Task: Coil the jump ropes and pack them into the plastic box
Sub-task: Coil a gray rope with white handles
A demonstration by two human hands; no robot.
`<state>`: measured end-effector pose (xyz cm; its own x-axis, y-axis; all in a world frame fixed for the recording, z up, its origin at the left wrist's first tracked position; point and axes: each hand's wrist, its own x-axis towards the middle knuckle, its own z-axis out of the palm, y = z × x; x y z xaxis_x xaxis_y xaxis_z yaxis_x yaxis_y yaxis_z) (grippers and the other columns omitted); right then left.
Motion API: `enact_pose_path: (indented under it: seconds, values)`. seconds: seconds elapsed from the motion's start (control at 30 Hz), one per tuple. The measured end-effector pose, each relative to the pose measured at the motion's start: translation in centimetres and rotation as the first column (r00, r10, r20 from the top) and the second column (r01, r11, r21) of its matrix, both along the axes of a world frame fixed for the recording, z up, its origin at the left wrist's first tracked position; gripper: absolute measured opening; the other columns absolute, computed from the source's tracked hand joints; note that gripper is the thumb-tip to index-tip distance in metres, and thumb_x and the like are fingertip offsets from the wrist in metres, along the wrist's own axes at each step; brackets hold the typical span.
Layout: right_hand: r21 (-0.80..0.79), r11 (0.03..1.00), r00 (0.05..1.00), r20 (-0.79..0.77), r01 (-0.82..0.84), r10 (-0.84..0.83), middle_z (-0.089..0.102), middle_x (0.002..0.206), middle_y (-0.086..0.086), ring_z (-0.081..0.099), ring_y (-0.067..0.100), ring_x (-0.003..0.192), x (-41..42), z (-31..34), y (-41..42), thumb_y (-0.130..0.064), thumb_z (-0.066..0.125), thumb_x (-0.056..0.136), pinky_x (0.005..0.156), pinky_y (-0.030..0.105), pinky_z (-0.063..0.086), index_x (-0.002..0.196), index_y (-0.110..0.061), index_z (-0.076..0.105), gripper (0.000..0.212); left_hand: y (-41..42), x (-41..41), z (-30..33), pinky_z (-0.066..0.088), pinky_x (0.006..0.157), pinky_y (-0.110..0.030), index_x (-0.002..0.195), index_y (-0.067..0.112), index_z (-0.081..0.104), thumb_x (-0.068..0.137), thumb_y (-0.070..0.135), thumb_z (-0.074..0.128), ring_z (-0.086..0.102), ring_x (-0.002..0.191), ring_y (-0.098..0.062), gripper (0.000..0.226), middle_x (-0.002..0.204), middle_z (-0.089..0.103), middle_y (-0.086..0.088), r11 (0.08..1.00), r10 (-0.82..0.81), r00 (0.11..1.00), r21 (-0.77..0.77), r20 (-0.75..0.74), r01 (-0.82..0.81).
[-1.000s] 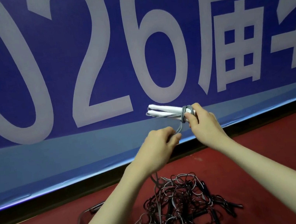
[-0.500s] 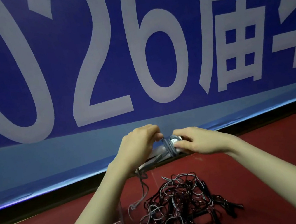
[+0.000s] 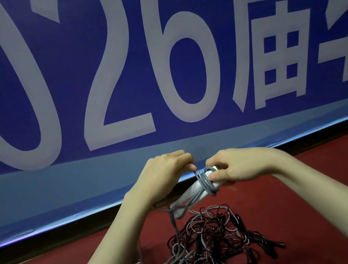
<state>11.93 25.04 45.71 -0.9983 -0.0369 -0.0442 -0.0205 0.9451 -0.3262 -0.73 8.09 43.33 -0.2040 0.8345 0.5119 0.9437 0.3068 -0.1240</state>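
Cord (image 3: 206,185) looked floppy and light; left hand (image 3: 166,174) pinched it, right hand (image 3: 235,165) clamped the handles (image 3: 197,191), probably the best hold.

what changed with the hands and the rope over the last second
Both hands came down from in front of the banner to lower, nearer the floor. The white handles, which pointed up and left, now slant down to the left. The left hand rose from below the handles to beside them, pinching the grey rope. The right hand kept gripping the handles' end. The tangled pile stayed put.
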Motion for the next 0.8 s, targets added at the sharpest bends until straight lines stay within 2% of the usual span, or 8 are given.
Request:
enact_pose_path:
  seconds: [0.13,0.23,0.37,0.43,0.53,0.63,0.7,0.8]
  values:
    - [0.136,0.989,0.998,-0.044,0.058,-0.053,0.051,0.078,0.002,0.054,0.027,0.079,0.3,0.0,-0.9,-0.033,0.047,0.098,0.072,0.044,0.044,0.082,-0.014,0.048,0.024,0.0,-0.5,0.0,0.018,0.042,-0.021,0.081,0.022,0.058,0.091,0.044,0.046,0.051,0.055,-0.015,0.027,0.073,0.059,0.010,0.997,-0.068,0.986,0.030,-0.154,0.073]
    - [0.115,0.993,0.999,-0.022,0.027,-0.025,0.051,0.074,0.000,0.050,0.021,0.071,0.3,0.1,-1.1,-0.033,0.049,0.098,0.071,0.043,0.044,0.080,-0.016,0.048,0.025,0.0,-0.6,-0.3,0.024,0.041,-0.024,0.079,0.021,0.054,0.091,0.043,0.041,0.048,0.054,-0.013,0.028,0.070,0.057,0.015,0.996,-0.059,0.989,0.058,-0.134,0.068]
    - [-0.153,0.986,0.998,0.013,-0.065,0.068,0.047,0.063,-0.004,0.039,0.011,0.056,0.5,0.2,-0.5,-0.029,0.054,0.097,0.062,0.032,0.034,0.078,-0.012,0.050,0.027,-0.1,-0.6,-1.2,0.035,0.056,-0.028,0.078,0.027,0.052,0.095,0.030,0.055,0.046,0.063,-0.011,0.018,0.070,0.055,0.025,0.992,-0.052,0.976,0.124,0.213,0.026]
    - [-0.339,0.934,0.994,-0.026,-0.112,0.109,0.045,0.066,0.005,0.037,0.013,0.057,0.5,0.2,-0.1,-0.033,0.056,0.093,0.056,0.028,0.031,0.084,0.001,0.053,0.035,-0.1,-0.2,-1.4,0.036,0.060,-0.027,0.073,0.029,0.051,0.094,0.026,0.054,0.042,0.061,-0.007,0.022,0.067,0.054,0.018,0.977,-0.157,0.868,0.203,0.471,0.066]
    - [-0.518,0.838,0.985,-0.103,-0.171,0.138,0.043,0.075,0.014,0.035,0.023,0.064,0.5,0.4,0.4,-0.035,0.055,0.090,0.055,0.030,0.026,0.094,0.009,0.055,0.044,0.3,0.2,-1.5,0.035,0.058,-0.026,0.072,0.011,0.053,0.097,0.019,0.052,0.041,0.060,-0.009,0.026,0.065,0.049,0.005,0.963,-0.252,0.578,0.260,0.776,0.071]
    - [-0.602,0.768,0.976,-0.143,-0.217,0.164,0.044,0.074,0.016,0.037,0.024,0.064,0.3,0.3,0.9,-0.034,0.055,0.090,0.056,0.032,0.024,0.102,0.010,0.056,0.046,0.8,0.2,-2.5,0.039,0.067,-0.034,0.083,-0.006,0.055,0.090,0.027,0.060,0.047,0.071,-0.020,0.034,0.074,0.053,-0.019,0.950,-0.311,0.357,0.301,0.881,0.086]
    - [-0.658,0.721,0.976,-0.167,-0.217,0.141,0.043,0.064,0.010,0.035,0.018,0.058,0.2,0.1,1.1,-0.033,0.053,0.090,0.053,0.028,0.023,0.104,0.010,0.055,0.045,1.5,0.4,-3.1,0.047,0.071,-0.031,0.079,0.004,0.063,0.086,0.031,0.060,0.058,0.070,-0.021,0.028,0.071,0.063,-0.017,0.938,-0.335,0.278,0.347,0.900,0.005]
    - [-0.734,0.645,0.971,-0.236,-0.211,0.049,0.043,0.059,-0.003,0.030,0.010,0.053,-0.4,-0.2,1.4,-0.033,0.052,0.092,0.048,0.018,0.024,0.108,0.014,0.051,0.049,2.7,1.6,-2.4,0.031,0.040,-0.019,0.065,0.016,0.045,0.094,0.022,0.045,0.036,0.039,-0.008,0.030,0.045,0.040,0.003,0.917,-0.372,0.042,0.374,0.927,-0.139]
